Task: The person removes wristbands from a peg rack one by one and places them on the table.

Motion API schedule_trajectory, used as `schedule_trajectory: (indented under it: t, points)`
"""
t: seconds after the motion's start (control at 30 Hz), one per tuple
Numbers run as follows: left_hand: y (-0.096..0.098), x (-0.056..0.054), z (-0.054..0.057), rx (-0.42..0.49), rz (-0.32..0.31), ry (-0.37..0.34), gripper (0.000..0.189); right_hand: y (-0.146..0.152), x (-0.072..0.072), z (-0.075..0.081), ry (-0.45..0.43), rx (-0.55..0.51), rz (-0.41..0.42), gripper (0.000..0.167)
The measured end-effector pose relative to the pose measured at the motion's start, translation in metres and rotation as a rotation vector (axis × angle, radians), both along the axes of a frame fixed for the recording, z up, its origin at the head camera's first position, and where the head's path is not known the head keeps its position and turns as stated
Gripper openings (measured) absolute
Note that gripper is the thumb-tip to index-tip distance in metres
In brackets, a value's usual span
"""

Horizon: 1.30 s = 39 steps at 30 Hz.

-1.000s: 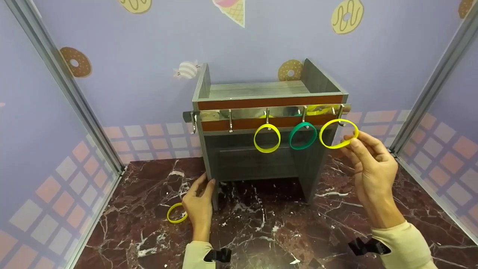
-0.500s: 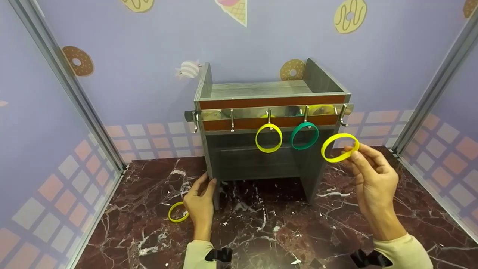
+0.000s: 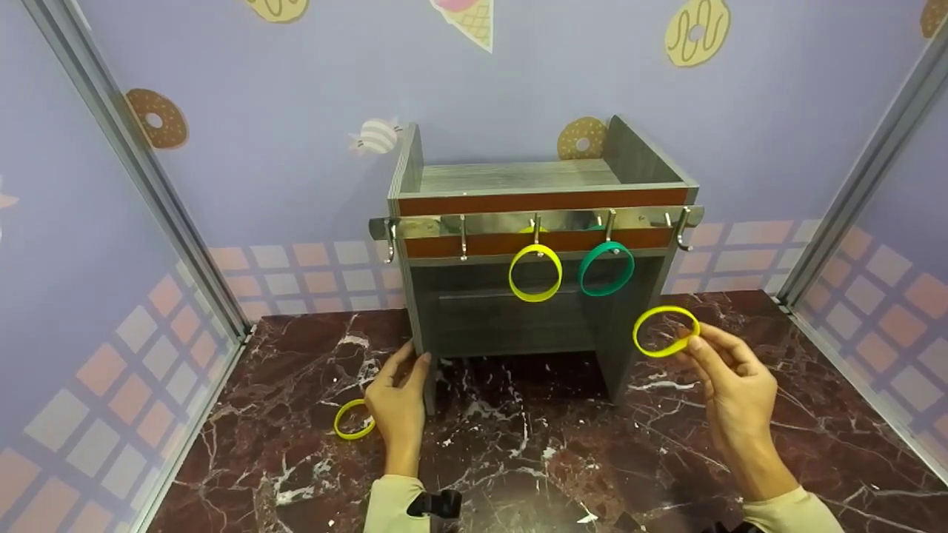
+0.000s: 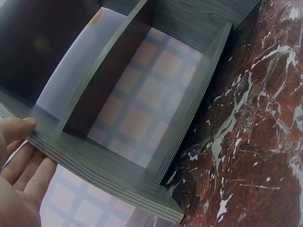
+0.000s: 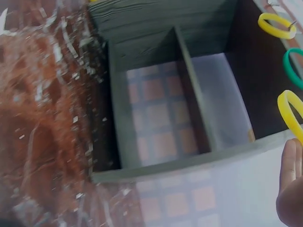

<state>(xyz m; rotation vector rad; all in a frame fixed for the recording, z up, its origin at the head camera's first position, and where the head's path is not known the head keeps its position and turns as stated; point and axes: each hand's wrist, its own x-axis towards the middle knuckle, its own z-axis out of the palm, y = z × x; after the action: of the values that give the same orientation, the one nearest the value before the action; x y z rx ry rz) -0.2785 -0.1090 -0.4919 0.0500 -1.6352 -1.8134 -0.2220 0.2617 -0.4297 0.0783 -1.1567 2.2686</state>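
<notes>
1. Yellow ring [image 3: 674, 347]: positioned in the right hand [image 3: 740, 385], in front of the right end of the grey cabinet [image 3: 511, 178]. It is lower than the rightmost hook [image 3: 681, 229] and apart from it.
2. Right-hand grip: thumb and fingers pinch the ring at its right side. The remainder of the loop projects free, toward the cabinet. In the right wrist view, the ring and the fingers are partly cut off by the frame edge.
3. Left hand [image 3: 396, 403]: placed low on the left side panel [image 3: 418, 318] of the cabinet. Thumb and fingers pinch the panel's front edge, the thumb on the inner side and the fingers on the outer side.
4. Metal rail [image 3: 496, 223]: runs across the cabinet front and carries five hooks. Both rail ends project past the side panels.
5. Hanging yellow ring [image 3: 535, 297]: suspended from the middle hook [image 3: 537, 228].
6. Green ring [image 3: 601, 292]: suspended from the next hook to the right; the two hanging rings are near each other but not touching.
7. Loose yellow ring [image 3: 354, 437]: located on the marbled table [image 3: 518, 474], just beside the left hand, on its outer side.
8. Patterned wall [image 3: 518, 81]: stands behind the cabinet.
</notes>
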Motion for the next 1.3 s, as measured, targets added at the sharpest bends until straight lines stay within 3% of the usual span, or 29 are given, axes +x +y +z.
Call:
schedule_trajectory:
  t: [0.23, 0.5, 0.93, 1.13, 1.3]
  points:
    - [0.001, 0.000, 0.000, 0.008, -0.014, -0.013, 0.025, 0.014, 0.001, -0.026, -0.100, 0.060, -0.004, 0.022]
    - [0.001, -0.001, -0.001, 0.003, -0.010, -0.010, 0.026, 0.030, 0.004, -0.051, -0.258, 0.256, -0.045, 0.030]
    - [0.000, 0.000, 0.001, -0.001, -0.004, -0.025, 0.027, 0.054, -0.003, -0.085, -0.503, 0.373, 0.031, 0.020]
    - [-0.001, -0.001, -0.001, 0.007, -0.009, -0.020, 0.026, 0.061, -0.005, -0.095, -0.567, 0.443, 0.092, 0.032]
    - [-0.001, -0.001, -0.001, 0.012, -0.012, -0.014, 0.027, 0.064, -0.007, -0.101, -0.613, 0.514, 0.124, 0.032]
